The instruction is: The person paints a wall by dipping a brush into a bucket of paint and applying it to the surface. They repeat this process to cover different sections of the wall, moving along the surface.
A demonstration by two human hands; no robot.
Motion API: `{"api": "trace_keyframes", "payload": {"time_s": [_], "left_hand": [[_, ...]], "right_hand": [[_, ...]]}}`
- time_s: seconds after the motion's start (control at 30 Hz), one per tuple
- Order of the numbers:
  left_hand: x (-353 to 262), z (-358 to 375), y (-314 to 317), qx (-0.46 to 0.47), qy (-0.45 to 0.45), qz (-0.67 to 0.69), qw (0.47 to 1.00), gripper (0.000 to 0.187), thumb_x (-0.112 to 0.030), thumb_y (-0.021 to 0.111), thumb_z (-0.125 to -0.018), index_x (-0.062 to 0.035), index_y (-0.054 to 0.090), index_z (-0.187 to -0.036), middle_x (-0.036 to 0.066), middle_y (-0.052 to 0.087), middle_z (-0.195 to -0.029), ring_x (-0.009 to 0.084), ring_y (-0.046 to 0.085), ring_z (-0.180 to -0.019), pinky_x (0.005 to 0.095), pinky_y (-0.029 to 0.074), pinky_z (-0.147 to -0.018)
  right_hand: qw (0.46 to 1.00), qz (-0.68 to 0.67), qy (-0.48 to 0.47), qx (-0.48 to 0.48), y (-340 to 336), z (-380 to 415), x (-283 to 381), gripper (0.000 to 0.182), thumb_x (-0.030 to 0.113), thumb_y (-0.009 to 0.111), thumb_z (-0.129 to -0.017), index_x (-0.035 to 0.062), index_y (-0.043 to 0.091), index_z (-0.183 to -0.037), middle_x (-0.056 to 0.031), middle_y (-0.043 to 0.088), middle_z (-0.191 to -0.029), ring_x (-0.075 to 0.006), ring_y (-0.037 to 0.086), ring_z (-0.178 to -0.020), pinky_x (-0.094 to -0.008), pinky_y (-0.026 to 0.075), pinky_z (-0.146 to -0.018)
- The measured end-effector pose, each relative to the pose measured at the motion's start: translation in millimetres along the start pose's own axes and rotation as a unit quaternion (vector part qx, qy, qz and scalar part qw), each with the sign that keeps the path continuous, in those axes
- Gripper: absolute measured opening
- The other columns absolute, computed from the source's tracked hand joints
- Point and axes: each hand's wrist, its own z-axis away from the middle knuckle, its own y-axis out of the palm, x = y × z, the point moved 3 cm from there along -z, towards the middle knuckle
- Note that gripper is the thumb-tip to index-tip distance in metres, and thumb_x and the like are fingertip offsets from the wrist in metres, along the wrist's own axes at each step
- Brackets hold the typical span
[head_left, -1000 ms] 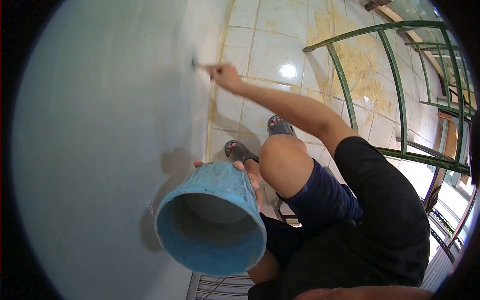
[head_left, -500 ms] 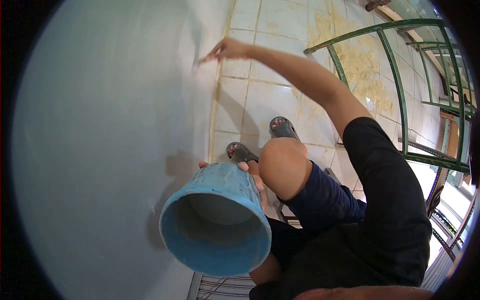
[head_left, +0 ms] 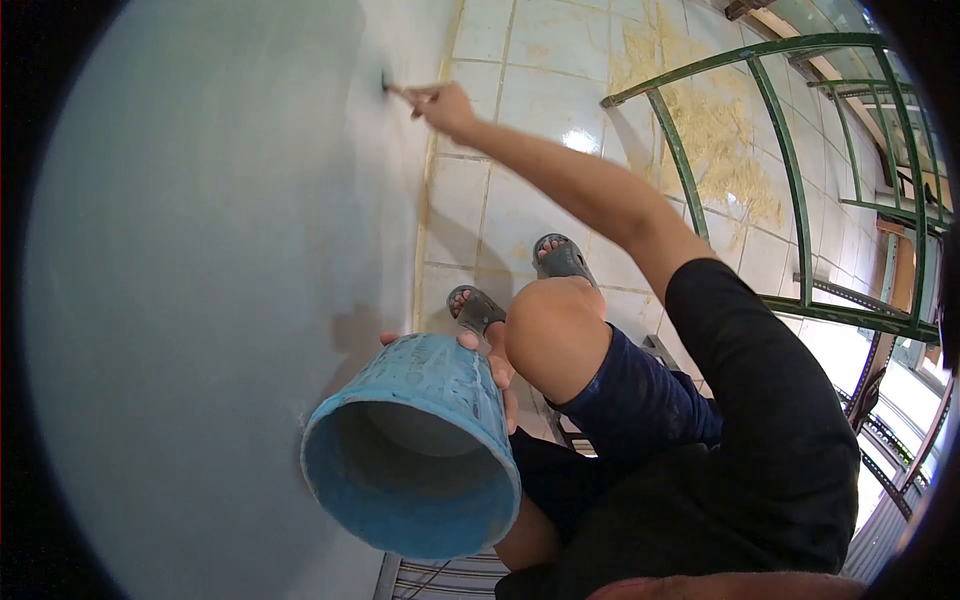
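A small brush was grasped in the right hand, its dark end held up to the pale wall. Near the wall, a blue bucket was gripped by the left hand, its mouth tilted toward the camera.

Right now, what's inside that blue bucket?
Deep inside the blue bucket is a grey surface; whether liquid or bare bottom, I can't tell. The upper rim covers part of it.

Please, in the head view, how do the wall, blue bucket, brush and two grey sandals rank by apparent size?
Wall
Blue bucket
Grey sandals, looking about alike
Brush, partly covered by the right hand
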Motion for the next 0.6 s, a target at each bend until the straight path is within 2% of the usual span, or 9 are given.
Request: {"api": "trace_keyframes", "payload": {"time_s": [0.1,0.13,0.2,0.23,0.3,0.33,0.4,0.5,0.6], "left_hand": [[1.9,-1.9,-1.1,0.004,-0.002,0.000,1.000,0.057,-0.044,0.050,-0.100,-0.0363,0.030,-0.153,0.035,0.025,-0.151,0.0641,0.040,-0.118,0.0639,0.052,-0.063],[2.6,-1.6,-0.8,0.004,-0.001,-0.001,1.000,0.057,-0.045,0.051,-0.100,-0.0362,0.030,-0.153,0.035,0.025,-0.151,0.0640,0.041,-0.118,0.0638,0.052,-0.063],[3.4,-1.5,-1.0,0.004,-0.002,0.000,1.000,0.057,-0.045,0.051,-0.100,-0.0360,0.030,-0.153,0.035,0.025,-0.151,0.0638,0.041,-0.118,0.0634,0.052,-0.063],[3.4,-1.9,-1.1,0.004,-0.003,0.000,1.000,0.057,-0.045,0.051,-0.100,-0.0359,0.030,-0.153,0.035,0.025,-0.151,0.0638,0.041,-0.117,0.0632,0.053,-0.063],[4.6,-5.1,-0.4,0.002,-0.003,-0.003,1.000,0.058,-0.044,0.051,-0.100,-0.0362,0.030,-0.153,0.035,0.026,-0.151,0.0636,0.041,-0.118,0.0632,0.053,-0.063],[5.5,-5.7,-0.2,0.000,-0.002,-0.004,1.000,0.058,-0.044,0.052,-0.100,-0.0364,0.030,-0.153,0.035,0.027,-0.150,0.0635,0.041,-0.118,0.0632,0.053,-0.063],[5.6,-5.9,-0.1,0.002,-0.002,-0.003,1.000,0.058,-0.044,0.052,-0.100,-0.0364,0.030,-0.153,0.035,0.027,-0.150,0.0635,0.041,-0.119,0.0631,0.053,-0.063],[5.6,-6.0,-0.1,0.006,-0.003,0.004,1.000,0.059,-0.043,0.053,-0.099,-0.0366,0.030,-0.153,0.035,0.027,-0.150,0.0634,0.041,-0.119,0.0631,0.054,-0.063],[5.4,-5.6,-0.8,0.010,-0.004,0.011,1.000,0.059,-0.042,0.054,-0.099,-0.0367,0.029,-0.153,0.035,0.026,-0.149,0.0633,0.041,-0.119,0.0631,0.054,-0.063]], "right_hand": [[0.999,-0.031,-0.012,0.037,22.4,73.8,-0.4,0.024,0.022,0.062,-0.094,0.0085,0.076,-0.108,-0.0070,0.070,-0.070,-0.0095,0.058,-0.060,-0.0318,0.049,-0.058],[0.994,-0.009,0.024,0.106,25.1,95.1,-5.3,0.025,0.022,0.063,-0.094,0.0076,0.076,-0.110,-0.0066,0.069,-0.070,-0.0105,0.057,-0.060,-0.0316,0.049,-0.061],[0.970,-0.001,0.005,0.241,28.6,136.7,-13.1,0.024,0.022,0.065,-0.094,0.0040,0.076,-0.104,-0.0056,0.069,-0.070,-0.0112,0.057,-0.062,-0.0313,0.050,-0.064],[0.971,-0.001,0.005,0.240,21.2,148.5,-14.7,0.024,0.022,0.065,-0.094,0.0040,0.076,-0.104,-0.0056,0.069,-0.070,-0.0112,0.057,-0.062,-0.0313,0.050,-0.064],[0.905,-0.065,-0.020,0.421,21.4,169.8,-14.6,0.027,0.026,0.066,-0.095,0.0093,0.075,-0.115,-0.0051,0.069,-0.076,-0.0087,0.057,-0.068,-0.0286,0.047,-0.063],[0.885,-0.091,-0.027,0.455,21.4,159.4,-21.7,0.026,0.024,0.064,-0.097,0.0109,0.074,-0.116,-0.0054,0.070,-0.080,-0.0081,0.060,-0.072,-0.0270,0.049,-0.068],[0.909,0.008,-0.012,0.416,14.8,107.2,-25.5,0.028,0.026,0.066,-0.095,0.0091,0.074,-0.116,-0.0059,0.071,-0.081,-0.0092,0.063,-0.078,-0.0275,0.050,-0.073],[0.944,0.014,-0.038,0.329,-14.9,6.4,1.1,0.037,0.031,0.073,-0.089,0.0052,0.073,-0.116,-0.0060,0.071,-0.082,-0.0126,0.062,-0.078,-0.0284,0.048,-0.071],[0.974,0.051,-0.010,0.220,-52.1,-55.6,36.4,0.036,0.032,0.074,-0.089,0.0070,0.074,-0.115,-0.0053,0.071,-0.082,-0.0105,0.056,-0.069,-0.0262,0.045,-0.061]]}}
